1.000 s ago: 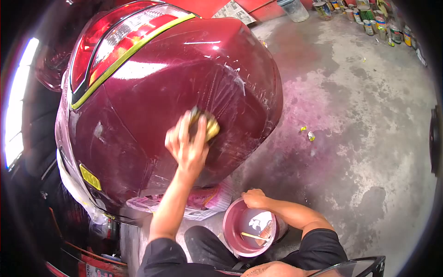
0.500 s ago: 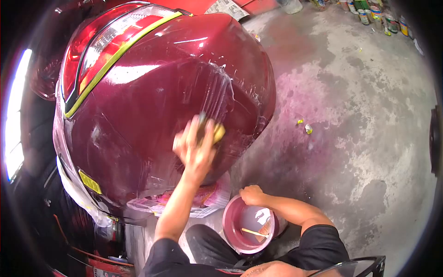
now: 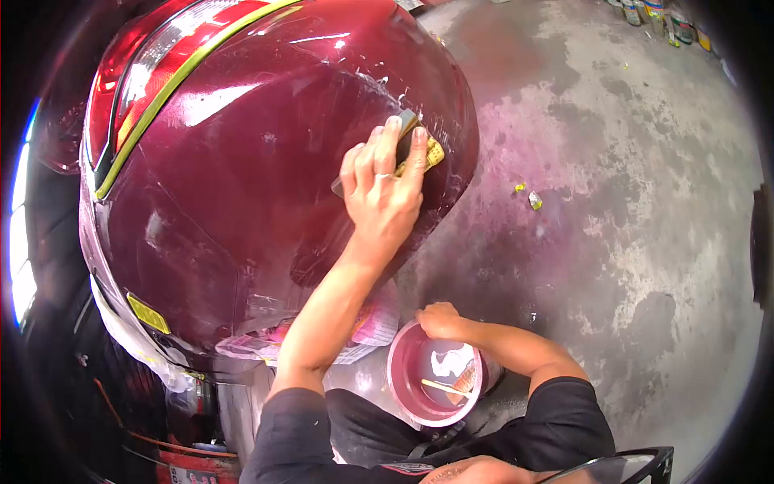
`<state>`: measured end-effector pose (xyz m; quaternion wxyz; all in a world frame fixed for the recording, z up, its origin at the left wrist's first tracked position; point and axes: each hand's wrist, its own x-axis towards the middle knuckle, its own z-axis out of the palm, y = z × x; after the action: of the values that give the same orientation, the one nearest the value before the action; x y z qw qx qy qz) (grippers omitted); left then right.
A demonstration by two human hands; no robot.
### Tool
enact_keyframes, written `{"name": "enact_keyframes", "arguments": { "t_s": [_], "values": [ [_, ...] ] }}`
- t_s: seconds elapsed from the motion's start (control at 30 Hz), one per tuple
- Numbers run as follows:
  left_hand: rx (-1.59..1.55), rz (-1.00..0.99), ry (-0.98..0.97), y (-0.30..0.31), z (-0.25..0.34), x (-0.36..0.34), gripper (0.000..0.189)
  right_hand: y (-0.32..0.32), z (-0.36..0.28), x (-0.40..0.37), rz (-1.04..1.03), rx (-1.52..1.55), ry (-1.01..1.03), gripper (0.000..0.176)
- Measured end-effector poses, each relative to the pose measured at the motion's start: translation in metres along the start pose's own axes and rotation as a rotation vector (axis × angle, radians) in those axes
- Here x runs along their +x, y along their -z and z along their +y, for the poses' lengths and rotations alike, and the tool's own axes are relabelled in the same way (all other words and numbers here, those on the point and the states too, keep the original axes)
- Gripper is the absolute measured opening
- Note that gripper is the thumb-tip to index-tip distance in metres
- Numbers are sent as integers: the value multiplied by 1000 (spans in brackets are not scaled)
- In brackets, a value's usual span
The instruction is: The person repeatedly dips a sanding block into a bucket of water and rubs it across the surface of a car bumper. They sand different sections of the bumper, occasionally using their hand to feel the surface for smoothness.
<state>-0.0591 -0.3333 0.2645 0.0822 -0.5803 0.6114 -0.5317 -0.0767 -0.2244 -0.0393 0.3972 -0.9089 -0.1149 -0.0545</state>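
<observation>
My left hand [image 3: 383,189] lies on the dark red car panel [image 3: 242,194], with its fingers bent around a yellow sponge [image 3: 434,153] and a dark, flat block [image 3: 409,123]. The two lie side by side, and my palm hides part of them. Whitish wet streaks mark the panel around the fingertips. Down at the lower middle, my right hand [image 3: 439,320] is closed on the rim of a pink bucket [image 3: 397,373]. The bucket holds cloudy liquid and a brush [image 3: 446,389] with a pale handle.
Yellow-green tape [image 3: 165,93] edges the tail light [image 3: 153,68] at the upper left. Printed paper [image 3: 375,323] is under the panel's lower edge. Small crumpled scraps [image 3: 534,200] lie on the stained concrete floor [image 3: 613,242]. Several cans [image 3: 684,31] stand at the top right.
My left hand has moved up and to the right across the panel with the sponge and block. The view has shifted slightly. My right hand stays at the bucket rim.
</observation>
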Motion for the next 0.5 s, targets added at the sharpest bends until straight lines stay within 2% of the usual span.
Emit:
{"name": "enact_keyframes", "arguments": {
  "t_s": [0.07, 0.13, 0.17, 0.23, 0.27, 0.37, 0.43, 0.5],
  "values": [
    [-9, -57, 2, 11, -7, -43, 58, 1, 0, 1, -16, 5, 22, 25],
    [25, -109, 43, 26, -15, -134, 60, 1, 3, -1, -24, -5, 45, 25],
    [55, -112, 69, 38, -13, -139, 59, -1, 0, 0, 11, 10, 5, 24],
    [13, -64, 88, 19, -7, -140, 56, -7, -2, 1, 44, 39, -47, 24],
    [-12, -21, 128, 15, 1, -119, 53, -8, -2, 0, 26, 32, -25, 24],
    [-59, -2, 50, -30, 32, -33, 59, -6, 0, 3, 9, 13, -3, 23],
    [-67, -105, 41, -19, 34, -28, 56, -3, 0, 1, 10, 24, -15, 23],
    [-5, -132, 43, -1, 24, -84, 41, 5, -2, -8, 40, 50, 21, 20]
  ]
}}
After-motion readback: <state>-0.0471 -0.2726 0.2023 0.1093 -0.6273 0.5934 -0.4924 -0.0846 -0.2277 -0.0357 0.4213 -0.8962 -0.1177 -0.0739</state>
